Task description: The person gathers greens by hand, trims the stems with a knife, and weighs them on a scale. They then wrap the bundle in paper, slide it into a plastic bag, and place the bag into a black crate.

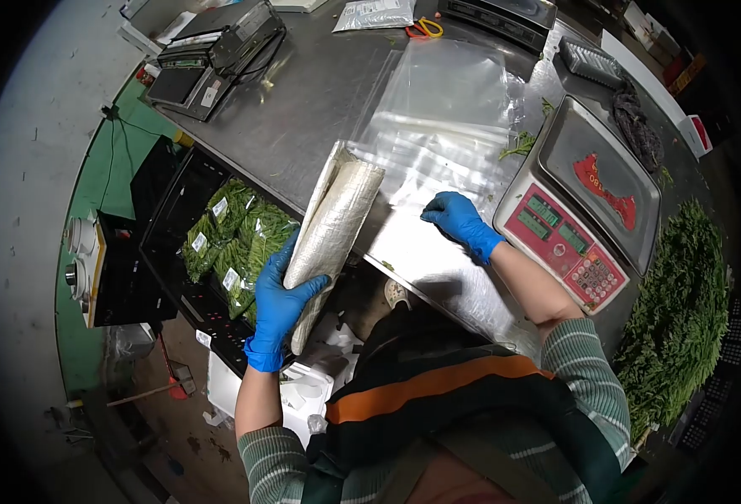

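Observation:
My left hand [280,296], in a blue glove, is wrapped round a rolled-up silvery foil sheet [337,223]. The roll stands at a slant by the table's front edge, its upper end open in folds. My right hand [459,223], also in a blue glove, is above the shiny metal table [320,92], its fingers curled together. Whether anything is between those fingertips is hidden. Just beyond it lies a stack of clear plastic bags [446,92]. To its right is a weighing scale [559,244] with a red piece of netting or plastic [603,191] on its pan.
A black crate [165,223] with bagged greens [240,235] stands at left. Loose leafy greens [673,319] are heaped at right. A label printer [215,63], orange-handled scissors [425,28] and a silvery packet [375,14] are along the back. A dark cloth [637,122] lies beyond the scale.

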Motion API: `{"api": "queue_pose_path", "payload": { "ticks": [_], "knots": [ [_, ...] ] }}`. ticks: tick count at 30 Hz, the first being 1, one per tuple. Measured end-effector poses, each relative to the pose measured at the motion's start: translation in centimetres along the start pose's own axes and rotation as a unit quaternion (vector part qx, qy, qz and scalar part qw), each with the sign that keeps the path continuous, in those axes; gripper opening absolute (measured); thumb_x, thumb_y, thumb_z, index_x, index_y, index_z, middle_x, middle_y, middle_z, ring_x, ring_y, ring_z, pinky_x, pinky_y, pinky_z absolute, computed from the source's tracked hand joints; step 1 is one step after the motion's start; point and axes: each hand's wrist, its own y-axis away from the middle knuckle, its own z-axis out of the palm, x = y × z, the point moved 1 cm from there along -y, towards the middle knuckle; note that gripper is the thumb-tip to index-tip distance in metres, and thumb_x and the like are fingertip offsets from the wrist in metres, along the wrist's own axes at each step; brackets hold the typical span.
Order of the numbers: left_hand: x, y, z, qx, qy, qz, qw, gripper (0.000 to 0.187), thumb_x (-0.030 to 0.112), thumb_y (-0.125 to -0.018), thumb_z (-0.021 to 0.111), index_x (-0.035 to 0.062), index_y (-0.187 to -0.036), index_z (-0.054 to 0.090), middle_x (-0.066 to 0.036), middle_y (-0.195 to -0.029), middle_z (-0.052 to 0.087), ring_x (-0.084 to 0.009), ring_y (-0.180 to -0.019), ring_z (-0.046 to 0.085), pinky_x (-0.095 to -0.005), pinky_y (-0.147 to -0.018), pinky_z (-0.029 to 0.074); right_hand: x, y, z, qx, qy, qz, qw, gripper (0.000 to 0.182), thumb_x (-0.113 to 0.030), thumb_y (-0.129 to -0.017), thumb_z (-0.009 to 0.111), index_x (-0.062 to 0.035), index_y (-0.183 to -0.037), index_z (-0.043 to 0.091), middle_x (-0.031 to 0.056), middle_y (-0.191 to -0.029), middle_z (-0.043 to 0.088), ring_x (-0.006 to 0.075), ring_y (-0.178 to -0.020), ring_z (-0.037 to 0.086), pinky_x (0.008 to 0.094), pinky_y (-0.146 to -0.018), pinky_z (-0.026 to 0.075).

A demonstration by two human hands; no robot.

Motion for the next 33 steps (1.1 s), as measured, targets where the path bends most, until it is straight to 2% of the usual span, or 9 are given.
{"api": "queue_pose_path", "payload": {
  "ticks": [9, 11, 14, 19, 21, 24, 26, 31, 33],
  "knots": [
    [1.4, 1.5, 3.0, -0.088, -0.116, 0.046, 0.988, 0.067, 0.013, -0.06, 0.075, 0.0143, -0.122, 0.048, -0.009, -0.092, 0.057, -0.0192, -0.084, 0.057, -0.0288, -0.077, 0.044, -2.1, 0.3, -1.1, -0.008, 0.034, 0.047, 0.998, 0.021, -0.027, -0.065, 0.065, -0.0074, -0.073, 0.064, 0.0139, -0.072, 0.062, 0.0296, -0.068, 0.06, 0.0356, -0.065, 0.046],
    [1.7, 1.8, 3.8, -0.112, -0.183, 0.037, 0.976, 0.065, 0.016, -0.062, 0.074, 0.0182, -0.122, 0.049, -0.01, -0.092, 0.057, -0.0221, -0.085, 0.058, -0.0293, -0.077, 0.044, -0.3, 0.4, 0.3, 0.081, 0.089, -0.066, 0.99, 0.023, -0.028, -0.066, 0.065, -0.0072, -0.075, 0.065, 0.0145, -0.072, 0.062, 0.0288, -0.067, 0.06, 0.0347, -0.065, 0.047],
    [1.4, 1.8, 4.4, -0.134, -0.31, 0.059, 0.939, 0.063, 0.02, -0.065, 0.07, 0.0238, -0.123, 0.046, -0.011, -0.091, 0.057, -0.0271, -0.081, 0.058, -0.0331, -0.071, 0.046, -1.7, -0.9, -1.7, 0.103, -0.255, 0.029, 0.961, 0.023, -0.024, -0.069, 0.064, -0.0042, -0.082, 0.064, 0.015, -0.074, 0.062, 0.0265, -0.066, 0.06, 0.0315, -0.065, 0.047],
    [1.8, 1.2, 5.3, -0.134, -0.411, 0.142, 0.891, 0.062, 0.024, -0.067, 0.067, 0.0259, -0.124, 0.044, -0.01, -0.087, 0.055, -0.0279, -0.075, 0.057, -0.0354, -0.064, 0.047, -7.7, 1.1, -3.5, 0.134, -0.068, -0.103, 0.983, 0.02, -0.025, -0.072, 0.062, -0.007, -0.081, 0.064, 0.011, -0.074, 0.061, 0.0258, -0.068, 0.06, 0.0331, -0.062, 0.048],
    [2.4, 1.0, 5.3, -0.112, -0.412, 0.133, 0.894, 0.062, 0.024, -0.066, 0.068, 0.0251, -0.124, 0.045, -0.011, -0.087, 0.055, -0.028, -0.073, 0.057, -0.036, -0.062, 0.047, -8.1, 0.9, -3.3, 0.175, -0.033, -0.076, 0.981, 0.018, -0.021, -0.072, 0.063, -0.0051, -0.081, 0.063, 0.0109, -0.076, 0.062, 0.0201, -0.064, 0.06, 0.0292, -0.059, 0.048],
    [1.9, 0.1, 5.7, -0.058, -0.394, 0.175, 0.9, 0.061, 0.022, -0.065, 0.068, 0.0214, -0.123, 0.046, -0.012, -0.085, 0.055, -0.0295, -0.072, 0.057, -0.0369, -0.061, 0.046, -11.7, 2.8, -2.3, 0.199, 0.001, -0.284, 0.938, 0.015, -0.024, -0.072, 0.063, -0.0099, -0.077, 0.062, 0.0089, -0.069, 0.058, 0.0259, -0.065, 0.059, 0.0324, -0.058, 0.048],
    [2.2, -0.4, 6.2, -0.063, -0.392, 0.175, 0.901, 0.062, 0.022, -0.064, 0.069, 0.0196, -0.122, 0.047, -0.013, -0.086, 0.056, -0.0304, -0.073, 0.057, -0.0374, -0.06, 0.046, -10.8, 0.4, -1.2, 0.191, 0.048, -0.211, 0.957, 0.017, -0.028, -0.075, 0.058, -0.0112, -0.078, 0.062, 0.0091, -0.071, 0.059, 0.0275, -0.067, 0.058, 0.0356, -0.06, 0.047],
    [-1.7, -3.1, 6.7, -0.092, -0.348, 0.121, 0.925, 0.047, 0.017, -0.062, 0.071, 0.0049, -0.106, 0.058, -0.016, -0.087, 0.059, -0.0282, -0.073, 0.059, -0.0365, -0.06, 0.046, -15.1, 2.7, 0.5, 0.135, -0.033, -0.312, 0.94, 0.025, -0.03, -0.077, 0.056, -0.0092, -0.09, 0.06, 0.0104, -0.081, 0.06, 0.0292, -0.073, 0.058, 0.0353, -0.064, 0.047],
    [-4.6, -4.3, 6.7, -0.055, -0.144, 0.109, 0.982, 0.043, 0.013, -0.063, 0.07, -0.0032, -0.101, 0.057, -0.015, -0.09, 0.061, -0.0206, -0.074, 0.059, -0.0338, -0.064, 0.046, -16.2, 5.9, -1.1, 0.161, -0.168, -0.285, 0.93, 0.027, -0.027, -0.076, 0.06, -0.0092, -0.096, 0.061, 0.0091, -0.079, 0.06, 0.029, -0.071, 0.059, 0.0343, -0.065, 0.048]
  ]
}}
